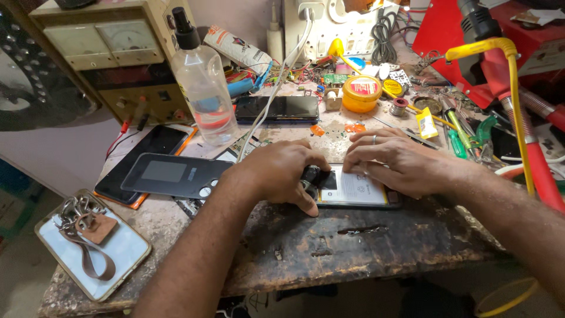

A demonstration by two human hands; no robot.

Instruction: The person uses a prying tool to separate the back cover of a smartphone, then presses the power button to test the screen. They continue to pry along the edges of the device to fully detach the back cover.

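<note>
4 phones lay on the worn counter [365, 241]: 1 opened phone [353, 188] with its white battery exposed near the centre, 1 dark phone [276, 109] at 12 o'clock from it, 1 black phone in an orange case [147, 156] at 10 o'clock, and 1 pale phone [112, 259] at 8 o'clock with a key bunch and brown strap [88, 232] on top. 1 detached black back cover [173, 175] rested just left of the opened phone. 1 clear spray bottle [203, 82] stood at 11 o'clock, and 1 yellow tin with a red lid [361, 93] sat at 12 o'clock.

The left hand [282, 174] was curled, knuckles up, fingers closed around the opened phone's top end, thumb pressed at its near edge. The right hand [391, 162] lay palm down, fingers spread and bent, fingertips touching the battery and far edge; 1 ring showed on a finger. Both forearms reached in from 5 and 7 o'clock.
</note>
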